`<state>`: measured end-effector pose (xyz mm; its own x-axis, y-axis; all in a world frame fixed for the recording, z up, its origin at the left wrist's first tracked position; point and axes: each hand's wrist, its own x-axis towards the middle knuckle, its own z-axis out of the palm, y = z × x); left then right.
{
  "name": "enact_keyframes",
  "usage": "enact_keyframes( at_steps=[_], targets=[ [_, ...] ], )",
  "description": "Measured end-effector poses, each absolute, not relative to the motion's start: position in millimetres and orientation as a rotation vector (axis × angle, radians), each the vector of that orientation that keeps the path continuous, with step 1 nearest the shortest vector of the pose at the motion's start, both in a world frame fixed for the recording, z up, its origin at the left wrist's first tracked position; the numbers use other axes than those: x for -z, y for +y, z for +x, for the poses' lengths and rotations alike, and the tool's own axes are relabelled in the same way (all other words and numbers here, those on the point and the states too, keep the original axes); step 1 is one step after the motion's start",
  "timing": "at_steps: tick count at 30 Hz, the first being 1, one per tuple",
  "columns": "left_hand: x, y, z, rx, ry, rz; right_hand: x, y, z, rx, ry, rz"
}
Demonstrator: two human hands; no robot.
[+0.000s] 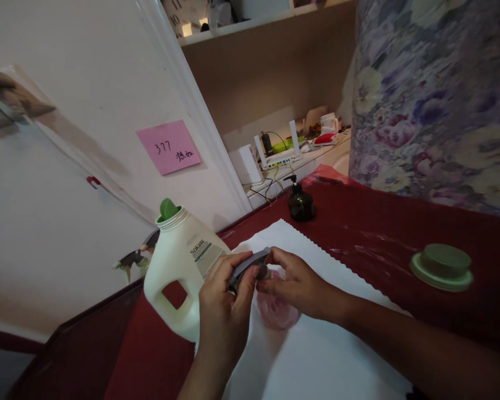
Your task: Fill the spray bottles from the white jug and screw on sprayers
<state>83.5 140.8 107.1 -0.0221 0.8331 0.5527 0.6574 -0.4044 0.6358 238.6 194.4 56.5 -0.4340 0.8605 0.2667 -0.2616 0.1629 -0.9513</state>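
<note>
My left hand (227, 305) is closed round a grey curved plastic piece (250, 265), which looks like a pump or spray head. Thumb and fingers of my right hand (291, 283) pinch its right end, where a small rounded part shows. Below and partly behind my fingers is a clear pink container (277, 308) on a white sheet (312, 355); my hands hide its top. Left of my left hand stands a large cream detergent jug (166, 289) without its cap, a green piece (168, 208) sticking up from its mouth.
A green lid (441, 266) lies on the red tablecloth (370, 222) at the right. A dark pump bottle (301, 203) stands at the back. Behind the jug is a spray bottle (132, 261). A white router (279, 158) sits on the shelf, and a floral cover (437, 100) hangs at right.
</note>
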Motion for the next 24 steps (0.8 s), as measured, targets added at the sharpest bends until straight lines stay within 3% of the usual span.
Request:
enact_keyframes(
  at_steps=[4,9,24],
  targets=[
    [-107.3,139.8,83.1,-1.396,1.597,2.048,-55.8,193.2,238.4,-1.448,-1.458,-0.729],
    [-108.8,140.6,84.4,-1.397,1.611,2.063,-57.7,190.8,243.3,-1.413,-1.541,-0.51],
    [-109.8,138.4,86.0,-1.402,1.597,2.024,-57.5,189.7,240.7,-1.405,-1.544,-0.474]
  ],
)
